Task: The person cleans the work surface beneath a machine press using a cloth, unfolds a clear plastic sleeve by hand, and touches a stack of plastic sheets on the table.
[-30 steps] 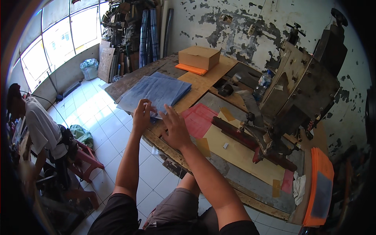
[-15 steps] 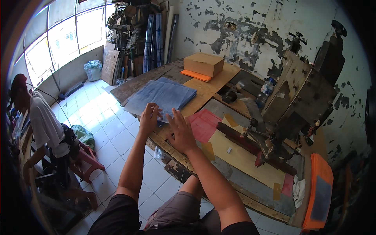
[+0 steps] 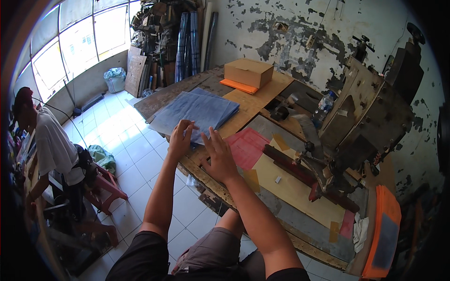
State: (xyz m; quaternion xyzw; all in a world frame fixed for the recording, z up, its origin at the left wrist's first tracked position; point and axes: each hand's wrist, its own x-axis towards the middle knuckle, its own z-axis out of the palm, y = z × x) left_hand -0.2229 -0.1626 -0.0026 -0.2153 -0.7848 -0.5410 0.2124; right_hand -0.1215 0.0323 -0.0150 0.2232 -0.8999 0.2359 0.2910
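A stack of translucent blue-grey plastic sheets [image 3: 197, 108] lies on the table's left part, its edges slightly fanned. Over the near edge of this stack is my left hand [image 3: 181, 143], its fingers loosely bent and apart; whether the fingertips touch the sheets I cannot tell. My right hand [image 3: 219, 157] is beside it, fingers spread, between the sheets' near corner and a red sheet [image 3: 246, 147]. I see nothing held in either hand.
A cardboard box [image 3: 248, 75] sits on an orange stack [image 3: 239, 86] at the back. To the right stands a heavy metal press [image 3: 361, 112], with a dark red bar [image 3: 300, 173] over a yellowish board [image 3: 286, 187]. Orange-edged sheets [image 3: 384, 234] lie far right. Another person [image 3: 58, 140] works at left.
The view has shifted slightly, so the table and press appear a little farther right. My hands keep nearly the same pose by the sheets' near edge.
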